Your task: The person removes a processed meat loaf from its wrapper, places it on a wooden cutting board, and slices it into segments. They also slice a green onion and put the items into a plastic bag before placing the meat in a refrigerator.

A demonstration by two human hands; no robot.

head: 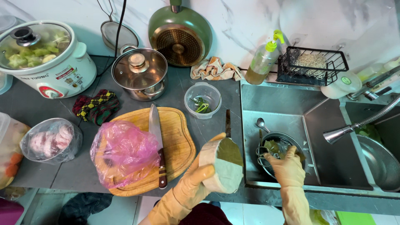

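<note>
Left hand [196, 177], in a tan rubber glove, has its grip closed around a pale round bowl [221, 164], tilted on its side at the desk edge just beside the sink [325, 125]; a green leaf clings to the bowl's inner face. Right hand [287, 166], also gloved, rests on a dark pot [277, 148] standing in the sink basin, fingers curled over its rim; whether it truly clamps the rim cannot be told. The pot holds leafy scraps and water; a spoon [261, 124] lies just behind it. Judged state: the bowl looks nearly emptied toward the sink, with the leaf not yet off. On the desk, the cutting board [179, 141] carries a knife [157, 143] and a pink bag [123, 152], untouched. The small clear tub [202, 99] of green bits sits beyond the board.
</note>
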